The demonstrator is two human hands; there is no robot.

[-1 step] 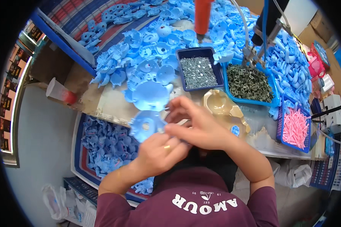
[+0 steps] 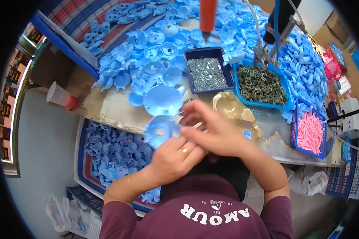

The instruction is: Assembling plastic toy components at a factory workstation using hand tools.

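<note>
My left hand point(image 2: 174, 158), with a ring on one finger, grips a rounded blue plastic shell point(image 2: 156, 137) that has a hole through it. Close against it, my right hand point(image 2: 217, 131) has its fingers curled and its thumb over the left fingertips. What the right fingers pinch, if anything, is hidden. A bigger bowl-shaped blue shell point(image 2: 163, 104) lies on the table just beyond the held one. Right of my right hand stands a shiny tan moulded holder point(image 2: 231, 107) with a small blue disc point(image 2: 247, 134) at its near end.
A dark blue tray point(image 2: 189, 85) holds small metal pieces, probably screws; a light blue tray point(image 2: 263, 105) holds dark metal clips. Pink sticks fill a basket point(image 2: 293, 137). Heaps of blue parts point(image 2: 147, 51) cover the far table. An orange-red tool point(image 2: 207, 16) hangs overhead. A cup point(image 2: 58, 95) lies left.
Both hands and the held blue shell have shifted slightly to the right. The shell has turned a little. The trays have barely moved in view.
</note>
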